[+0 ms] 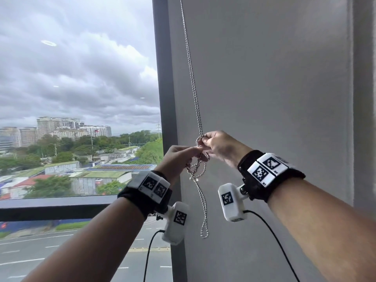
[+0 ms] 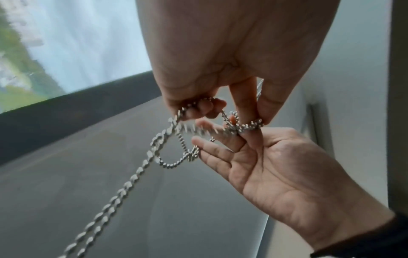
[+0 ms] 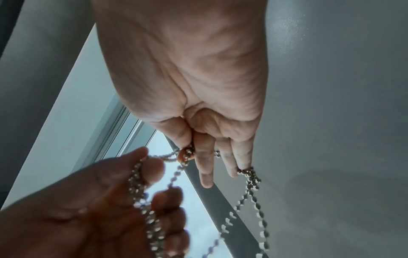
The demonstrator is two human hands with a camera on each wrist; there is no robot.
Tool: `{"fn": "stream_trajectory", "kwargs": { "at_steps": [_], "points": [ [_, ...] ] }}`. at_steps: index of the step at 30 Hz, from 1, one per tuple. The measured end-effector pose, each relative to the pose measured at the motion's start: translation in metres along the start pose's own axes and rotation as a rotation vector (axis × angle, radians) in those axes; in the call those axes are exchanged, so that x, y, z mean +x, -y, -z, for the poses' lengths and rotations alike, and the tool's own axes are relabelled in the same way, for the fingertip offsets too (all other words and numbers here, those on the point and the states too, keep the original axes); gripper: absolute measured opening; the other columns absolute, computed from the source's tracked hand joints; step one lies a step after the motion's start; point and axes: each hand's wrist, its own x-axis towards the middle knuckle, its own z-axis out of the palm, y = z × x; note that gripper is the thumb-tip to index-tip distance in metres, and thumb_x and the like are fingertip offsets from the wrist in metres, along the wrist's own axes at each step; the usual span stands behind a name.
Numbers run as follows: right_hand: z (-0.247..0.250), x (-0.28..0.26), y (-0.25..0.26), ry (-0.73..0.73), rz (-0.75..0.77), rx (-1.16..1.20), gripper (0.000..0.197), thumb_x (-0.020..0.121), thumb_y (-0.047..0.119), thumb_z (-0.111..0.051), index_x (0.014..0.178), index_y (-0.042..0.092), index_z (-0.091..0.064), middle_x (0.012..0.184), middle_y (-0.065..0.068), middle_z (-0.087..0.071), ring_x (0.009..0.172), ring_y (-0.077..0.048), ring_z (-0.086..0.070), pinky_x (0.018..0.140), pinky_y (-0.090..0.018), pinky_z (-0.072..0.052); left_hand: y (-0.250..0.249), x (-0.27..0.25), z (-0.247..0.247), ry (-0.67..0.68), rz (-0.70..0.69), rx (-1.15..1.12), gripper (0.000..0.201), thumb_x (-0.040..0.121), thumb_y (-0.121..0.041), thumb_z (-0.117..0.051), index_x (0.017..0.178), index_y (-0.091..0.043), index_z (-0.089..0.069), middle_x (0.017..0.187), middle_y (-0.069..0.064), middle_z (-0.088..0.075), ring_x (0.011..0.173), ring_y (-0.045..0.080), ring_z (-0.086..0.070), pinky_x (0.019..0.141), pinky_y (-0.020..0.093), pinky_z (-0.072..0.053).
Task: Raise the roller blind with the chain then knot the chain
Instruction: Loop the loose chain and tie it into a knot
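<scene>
A silver bead chain hangs down along the grey wall to my two hands. My left hand grips the doubled chain in curled fingers and pinches a strand between thumb and finger. Just to its right, my right hand pinches the chain with thumb and forefinger, its other fingers stretched out, one strand caught over them. Between the hands the chain forms a loose tangle of loops. The free loop dangles below. The roller blind itself is out of view.
A dark window post stands just left of the chain, with uncovered glass beyond it and a dark sill rail below. A plain grey wall fills the right side. Black cables hang from the wrist cameras.
</scene>
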Motion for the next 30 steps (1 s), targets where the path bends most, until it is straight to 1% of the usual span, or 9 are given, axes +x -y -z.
{"fn": "stream_trajectory", "kwargs": {
  "at_steps": [2, 5, 9, 12, 14, 16, 19, 23, 30],
  "points": [
    [-0.001, -0.002, -0.003, -0.029, 0.021, -0.054, 0.023, 0.102, 0.011, -0.039, 0.092, 0.013, -0.060, 0.108, -0.015, -0.064, 0.108, -0.026, -0.064, 0.098, -0.033, -0.047, -0.004, 0.000, 0.004, -0.028, -0.138, 0.269, 0.027, 0.085, -0.024, -0.062, 0.077, -0.002, -0.075, 0.043, -0.009, -0.048, 0.047, 0.007, -0.036, 0.056, 0.019, -0.032],
    [-0.005, -0.002, -0.003, -0.039, 0.056, -0.181, 0.018, 0.101, 0.017, -0.043, 0.102, 0.015, -0.061, 0.111, -0.009, -0.068, 0.106, -0.017, -0.065, 0.093, -0.028, -0.046, 0.000, 0.002, 0.012, -0.089, -0.246, 0.630, 0.020, 0.080, -0.034, -0.064, 0.070, -0.021, -0.076, 0.058, 0.001, -0.047, 0.058, 0.012, -0.041, 0.066, 0.027, -0.037],
    [-0.004, 0.001, -0.004, -0.019, 0.052, -0.329, 0.026, 0.097, 0.031, -0.046, 0.107, 0.012, -0.061, 0.115, -0.009, -0.069, 0.113, -0.021, -0.062, 0.106, -0.038, -0.043, 0.006, 0.001, 0.028, -0.114, -0.235, 0.699, 0.022, 0.070, -0.039, -0.053, 0.071, -0.024, -0.069, 0.053, -0.001, -0.054, 0.048, 0.015, -0.040, 0.054, 0.027, -0.036],
    [0.001, -0.001, -0.005, -0.068, 0.052, -0.433, 0.025, 0.096, 0.030, -0.049, 0.107, 0.012, -0.063, 0.110, -0.008, -0.069, 0.105, -0.024, -0.061, 0.096, -0.034, -0.045, 0.008, 0.001, 0.040, -0.163, -0.240, 0.543, 0.015, 0.066, -0.032, -0.051, 0.072, -0.024, -0.062, 0.047, -0.006, -0.041, 0.047, 0.016, -0.032, 0.053, 0.029, -0.028],
    [0.004, -0.001, -0.007, -0.095, 0.075, -0.464, 0.014, 0.093, 0.026, -0.053, 0.096, 0.017, -0.063, 0.098, -0.004, -0.068, 0.092, -0.022, -0.060, 0.084, -0.030, -0.045, 0.012, 0.003, 0.050, -0.207, -0.228, 0.634, 0.011, 0.071, -0.024, -0.057, 0.081, -0.026, -0.055, 0.045, -0.007, -0.040, 0.043, 0.016, -0.030, 0.050, 0.027, -0.027],
    [0.005, -0.002, -0.009, -0.112, 0.088, -0.529, 0.001, 0.087, 0.022, -0.059, 0.086, 0.021, -0.058, 0.088, 0.001, -0.064, 0.085, -0.022, -0.060, 0.079, -0.028, -0.047, 0.016, 0.004, 0.062, -0.277, -0.188, 0.827, 0.023, 0.073, -0.028, -0.062, 0.088, -0.029, -0.045, 0.050, -0.003, -0.047, 0.045, 0.020, -0.039, 0.050, 0.029, -0.034],
    [0.009, -0.002, -0.018, -0.122, 0.092, -0.589, 0.019, 0.075, 0.020, -0.067, 0.077, 0.022, -0.048, 0.083, 0.006, -0.063, 0.081, -0.023, -0.061, 0.078, -0.030, -0.052, 0.018, 0.003, 0.075, -0.375, -0.105, 1.023, 0.017, 0.072, -0.041, -0.058, 0.072, -0.025, -0.051, 0.066, 0.004, -0.062, 0.064, 0.027, -0.058, 0.066, 0.034, -0.050],
    [0.013, -0.003, -0.030, -0.153, 0.051, -0.620, 0.034, 0.063, 0.039, -0.073, 0.082, 0.025, -0.049, 0.083, 0.009, -0.066, 0.082, -0.015, -0.065, 0.081, -0.035, -0.054, 0.031, -0.002, 0.090, -0.411, -0.045, 0.935, 0.054, 0.074, -0.052, -0.054, 0.043, -0.009, -0.042, 0.044, 0.006, -0.045, 0.048, 0.026, -0.044, 0.055, 0.029, -0.038],
    [0.000, -0.009, -0.045, -0.107, 0.109, -0.184, 0.008, 0.087, 0.012, -0.064, 0.086, 0.012, -0.056, 0.055, -0.005, -0.061, 0.048, -0.019, -0.058, 0.056, -0.028, -0.046, 0.063, -0.005, 0.089, -0.365, 0.140, 0.635, 0.053, 0.078, -0.054, -0.048, 0.044, -0.015, -0.040, 0.046, 0.006, -0.038, 0.045, 0.022, -0.033, 0.057, 0.032, -0.030]
  ]
}}
